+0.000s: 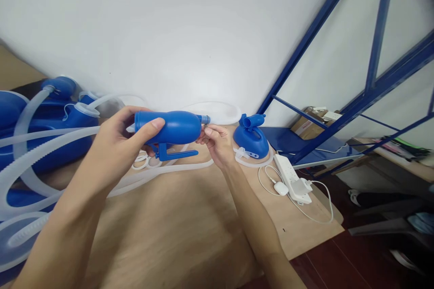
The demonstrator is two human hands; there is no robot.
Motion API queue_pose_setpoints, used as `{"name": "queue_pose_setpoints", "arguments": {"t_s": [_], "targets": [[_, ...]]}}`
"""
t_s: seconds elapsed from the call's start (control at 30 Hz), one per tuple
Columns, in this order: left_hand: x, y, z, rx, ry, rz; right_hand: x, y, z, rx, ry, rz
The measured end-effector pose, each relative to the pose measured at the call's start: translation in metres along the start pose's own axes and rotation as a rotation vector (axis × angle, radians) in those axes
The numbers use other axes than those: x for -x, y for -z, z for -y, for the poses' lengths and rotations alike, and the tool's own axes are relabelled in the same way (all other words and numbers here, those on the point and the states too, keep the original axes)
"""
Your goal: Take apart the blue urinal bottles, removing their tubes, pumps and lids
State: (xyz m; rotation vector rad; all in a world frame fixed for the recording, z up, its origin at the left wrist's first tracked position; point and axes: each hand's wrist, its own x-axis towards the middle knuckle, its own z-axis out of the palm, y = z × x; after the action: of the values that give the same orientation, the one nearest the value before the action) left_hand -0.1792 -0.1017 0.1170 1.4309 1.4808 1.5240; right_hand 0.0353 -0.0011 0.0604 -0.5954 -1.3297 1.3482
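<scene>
My left hand (127, 137) is wrapped round a blue plastic urinal cup (179, 126), thumb along its side. The cup lies sideways above the table, wide end to the left, narrow nozzle (205, 119) to the right. A blue clip-like handle (179, 154) hangs under it. At the nozzle, the fingertips of my right hand (217, 142) are pinched together on a small, dark detail that I cannot make out. Just right of that hand stands a blue urinal bottle (251, 140) with a short spout on top and clear tubing round its base.
Translucent hoses (50, 144) and large blue containers (37, 117) crowd the left side. On the right of the wooden table (169, 235) lie a white power strip (290, 176) and a charger (280, 188) with cables. A blue metal rack (315, 22) rises behind, against a white wall.
</scene>
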Motion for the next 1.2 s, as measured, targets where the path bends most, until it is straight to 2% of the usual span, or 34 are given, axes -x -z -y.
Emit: {"name": "queue_pose_setpoints", "arguments": {"t_s": [0.13,0.27,0.37,0.43,0.5,0.57,0.67,0.73,0.77,0.8,0.93,1.0,1.03,1.1,1.13,1.2], "targets": [[0.000,0.004,0.000,0.001,0.015,-0.015,-0.003,0.004,-0.004,-0.043,0.043,-0.047],[0.000,0.007,-0.001,0.011,0.010,-0.094,-0.007,0.006,-0.006,-0.138,0.042,-0.118],[0.002,0.007,-0.004,-0.105,-0.018,-0.044,-0.006,0.000,0.002,-0.289,-0.012,-0.159],[0.004,0.004,-0.004,-0.258,-0.117,0.050,-0.003,-0.007,0.014,-0.441,-0.093,-0.180],[0.006,-0.001,-0.002,-0.446,-0.320,0.172,-0.002,-0.012,0.028,-0.574,-0.206,-0.174],[0.009,-0.007,0.002,-0.609,-0.530,0.240,-0.002,-0.012,0.040,-0.702,-0.252,-0.196],[0.016,-0.016,0.005,-0.698,-0.675,0.255,-0.007,-0.001,0.050,-0.886,-0.127,-0.182],[0.020,-0.021,0.005,-0.603,-0.671,0.292,-0.010,0.008,0.051,-0.908,-0.013,-0.084],[0.020,-0.024,0.004,-0.501,-0.617,0.319,-0.011,0.012,0.050,-0.880,0.030,-0.038],[0.020,-0.027,0.002,-0.353,-0.497,0.338,-0.012,0.014,0.049,-0.836,0.066,-0.007],[0.009,-0.043,0.001,0.235,0.217,0.374,-0.013,0.015,0.043,-0.658,0.255,0.036],[0.003,-0.050,0.003,0.394,0.531,0.486,-0.013,0.015,0.042,-0.620,0.414,0.058],[0.000,-0.053,0.003,0.450,0.645,0.542,-0.014,0.015,0.043,-0.611,0.482,0.069],[-0.001,-0.056,0.005,0.553,0.771,0.582,-0.015,0.018,0.044,-0.596,0.559,0.077],[-0.001,-0.056,0.005,0.569,0.745,0.566,-0.015,0.020,0.045,-0.590,0.569,0.070],[0.002,-0.053,0.006,0.556,0.603,0.520,-0.015,0.022,0.047,-0.570,0.551,0.048]]}}
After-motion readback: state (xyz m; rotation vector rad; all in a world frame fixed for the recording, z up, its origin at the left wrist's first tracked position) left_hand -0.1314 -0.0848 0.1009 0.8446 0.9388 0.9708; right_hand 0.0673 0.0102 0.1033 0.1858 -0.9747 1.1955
